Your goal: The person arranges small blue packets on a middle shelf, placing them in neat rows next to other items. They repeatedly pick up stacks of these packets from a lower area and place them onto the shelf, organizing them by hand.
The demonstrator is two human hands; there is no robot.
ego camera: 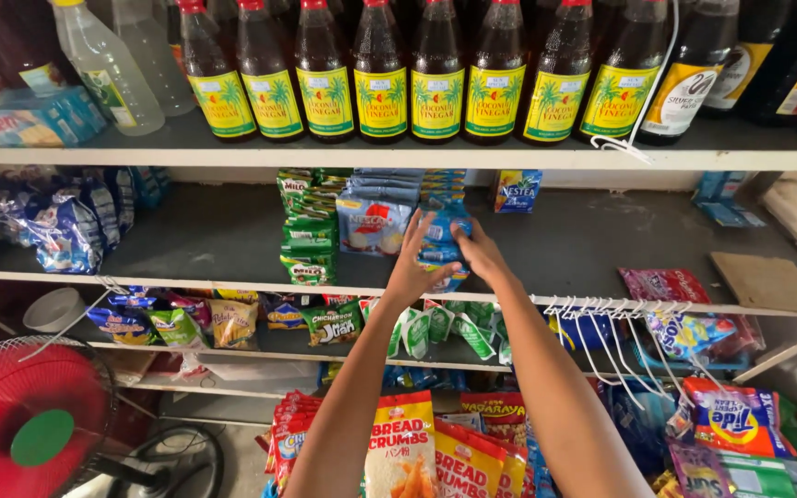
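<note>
A stack of blue sachets [443, 242] on the middle shelf [592, 244] is gripped from both sides: the left hand [410, 263] is pressed against it with fingers spread, the right hand [480, 251] curled around it. Green packets [308, 231] are stacked just left of the hands
</note>
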